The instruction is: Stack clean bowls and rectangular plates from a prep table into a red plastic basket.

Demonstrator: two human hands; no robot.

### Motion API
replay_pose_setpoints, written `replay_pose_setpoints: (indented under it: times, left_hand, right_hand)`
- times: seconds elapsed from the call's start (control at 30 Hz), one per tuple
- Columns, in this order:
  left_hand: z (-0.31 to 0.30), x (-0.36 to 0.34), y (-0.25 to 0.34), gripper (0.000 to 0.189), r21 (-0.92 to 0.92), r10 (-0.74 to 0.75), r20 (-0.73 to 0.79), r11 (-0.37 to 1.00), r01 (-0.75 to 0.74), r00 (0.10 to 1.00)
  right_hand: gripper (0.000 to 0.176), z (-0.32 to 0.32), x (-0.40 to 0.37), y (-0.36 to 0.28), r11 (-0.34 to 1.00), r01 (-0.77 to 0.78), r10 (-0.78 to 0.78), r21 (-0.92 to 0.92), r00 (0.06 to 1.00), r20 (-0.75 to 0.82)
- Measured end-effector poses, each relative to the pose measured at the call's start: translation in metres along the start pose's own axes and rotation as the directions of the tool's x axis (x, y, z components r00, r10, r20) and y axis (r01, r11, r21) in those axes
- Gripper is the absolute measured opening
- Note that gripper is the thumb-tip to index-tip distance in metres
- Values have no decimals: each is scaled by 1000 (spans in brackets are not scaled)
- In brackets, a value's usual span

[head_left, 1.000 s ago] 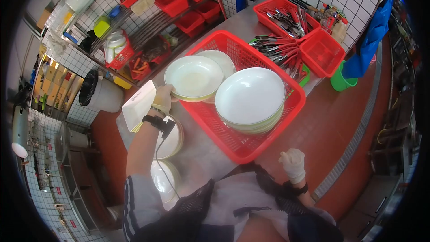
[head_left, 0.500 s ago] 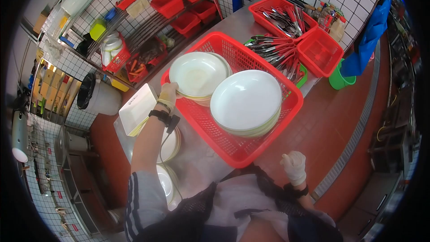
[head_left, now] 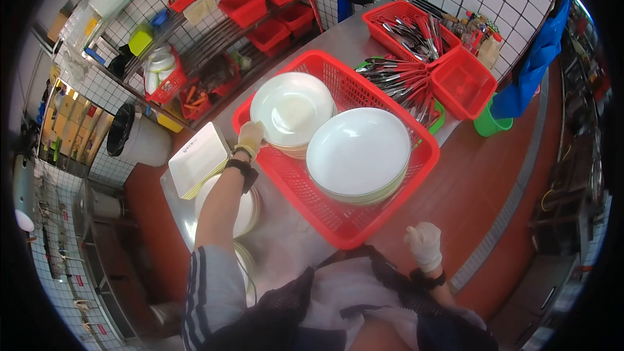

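Note:
My left hand [head_left: 250, 136], in a light glove, is at the left side of a red plastic basket [head_left: 302, 205]. Its fingers are curled at the edge of a stack of round white plates [head_left: 292, 108]; the fingertips are partly hidden. Beside that stack, a second stack of larger white plates [head_left: 357, 153] sits in the same basket. My right hand [head_left: 424, 245], in a white glove, is closed in a loose fist near my body, off the basket's front right, with nothing visible in it.
White rectangular dishes [head_left: 198, 158] and more round plates [head_left: 240, 214] stand on the metal table [head_left: 283, 221] at left. Behind the basket are a red bin of cutlery [head_left: 413, 32], red-handled utensils [head_left: 406, 84] and another red bin [head_left: 463, 81]. A green bucket [head_left: 492, 117] stands at right.
My left hand and the smaller plate stack have shifted slightly to the right in the basket. My right hand stays in its fist. The view has tilted a little.

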State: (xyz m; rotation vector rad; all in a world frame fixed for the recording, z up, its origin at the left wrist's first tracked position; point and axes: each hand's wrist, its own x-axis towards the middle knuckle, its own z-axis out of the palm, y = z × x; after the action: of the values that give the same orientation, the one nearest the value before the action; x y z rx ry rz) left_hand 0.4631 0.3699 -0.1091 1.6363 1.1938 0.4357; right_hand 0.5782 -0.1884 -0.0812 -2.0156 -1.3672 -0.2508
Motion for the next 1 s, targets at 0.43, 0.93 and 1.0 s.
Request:
replay_pose_setpoints:
  times: [0.43,0.93,1.0]
  left_hand:
    - [-43,-166,0,45,13,98,-156,995,-97,983]
    - [-158,-425,-210,39,-191,-335,-695,939,286,636]
    - [-159,-442,-212,38,-194,-355,-713,929,316,604]
  right_hand:
    - [18,8,27,4,981,190,-192,23,975,116]
    - [12,-10,214,-128,938,136,-274,318,852,446]
    - [12,-8,241,-145,914,327,-402,239,802,442]
